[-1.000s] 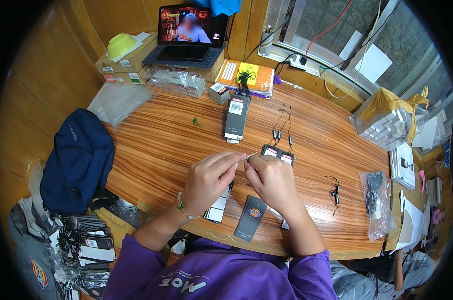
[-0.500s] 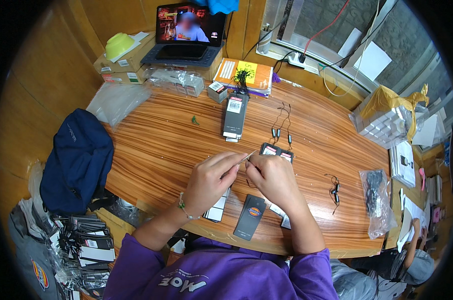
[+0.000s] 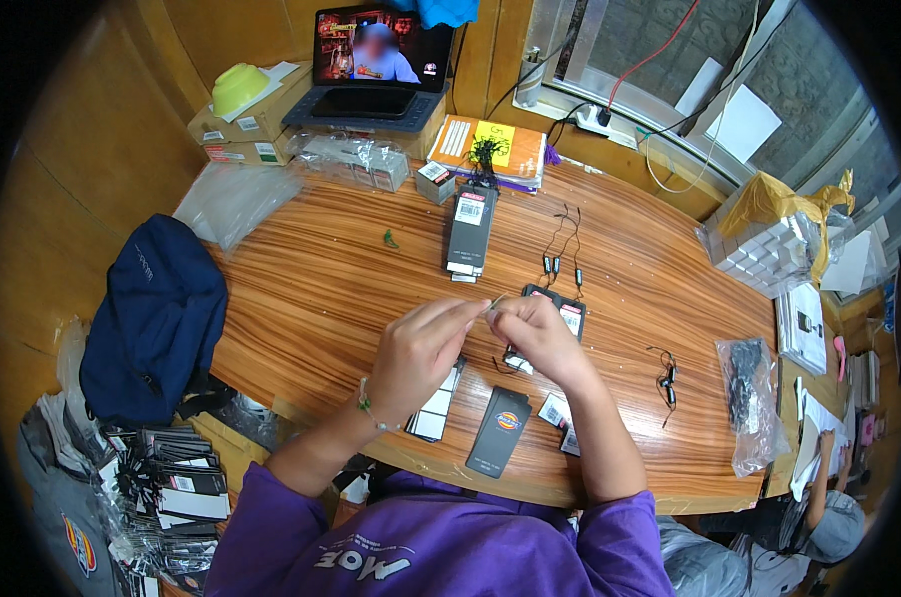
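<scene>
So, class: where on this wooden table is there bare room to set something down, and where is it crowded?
Bare wood lies between the blue bag and the left hand, and right of the loose black cords toward the wrapped box stack. Crowded: around both hands, amid the dark tags, and the far edge by the laptop.

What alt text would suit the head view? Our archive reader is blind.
Over a wooden table, a person's left hand and right hand meet, fingers pinching a small thin item between them. Dark card tags, looped black cords and a navy backpack lie around.
</scene>
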The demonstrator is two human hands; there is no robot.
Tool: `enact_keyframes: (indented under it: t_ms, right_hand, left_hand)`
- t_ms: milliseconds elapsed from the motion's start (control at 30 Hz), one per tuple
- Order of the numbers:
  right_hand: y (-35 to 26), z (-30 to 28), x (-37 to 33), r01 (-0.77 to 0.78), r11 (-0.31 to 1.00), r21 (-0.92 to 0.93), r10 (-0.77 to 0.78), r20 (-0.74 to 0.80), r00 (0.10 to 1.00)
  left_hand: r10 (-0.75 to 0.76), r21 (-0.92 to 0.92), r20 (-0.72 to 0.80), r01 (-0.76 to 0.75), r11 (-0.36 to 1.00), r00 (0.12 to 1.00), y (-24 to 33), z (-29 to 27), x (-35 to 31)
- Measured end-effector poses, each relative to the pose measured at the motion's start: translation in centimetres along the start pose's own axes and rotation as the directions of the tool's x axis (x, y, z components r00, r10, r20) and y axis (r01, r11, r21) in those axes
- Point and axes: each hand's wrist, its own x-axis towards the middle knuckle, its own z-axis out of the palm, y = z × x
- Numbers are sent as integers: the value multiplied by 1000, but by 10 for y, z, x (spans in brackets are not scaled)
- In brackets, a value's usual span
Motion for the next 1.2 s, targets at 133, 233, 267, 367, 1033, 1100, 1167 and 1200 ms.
enact_keyframes:
  t_ms: [133,233,267,367,1033,1100,1167,1200]
  right_hand:
    - [-13,4,1,67,928,-367,-92,-52,994]
    - [-20,4,-3,65,892,-447,-130,-116,985]
    - [-23,3,-4,60,880,-471,-127,-112,986]
    - [-33,1,-7,50,846,-531,-128,-111,985]
    - [-28,6,-14,97,760,-643,-224,-119,967]
    - [-30,6,-13,52,804,-593,-156,-125,980]
    - [-29,5,-10,30,866,-499,-96,-107,990]
    - [-26,3,-7,28,904,-428,-70,-83,994]
  left_hand:
    - [-140,-113,2,139,984,990,-6,0,-1]
    - [-206,-198,21,206,958,978,-5,1,-2]
    - [-208,-213,24,209,955,978,-5,2,-2]
    - [-299,-339,56,300,891,952,-5,2,-4]
    - [-198,-230,51,205,951,979,0,3,-2]
    - [-128,-168,37,132,977,991,-3,3,-3]
    - [-114,-138,27,116,983,993,-2,-1,-2]
    - [-107,-123,21,109,986,994,-2,-2,-2]
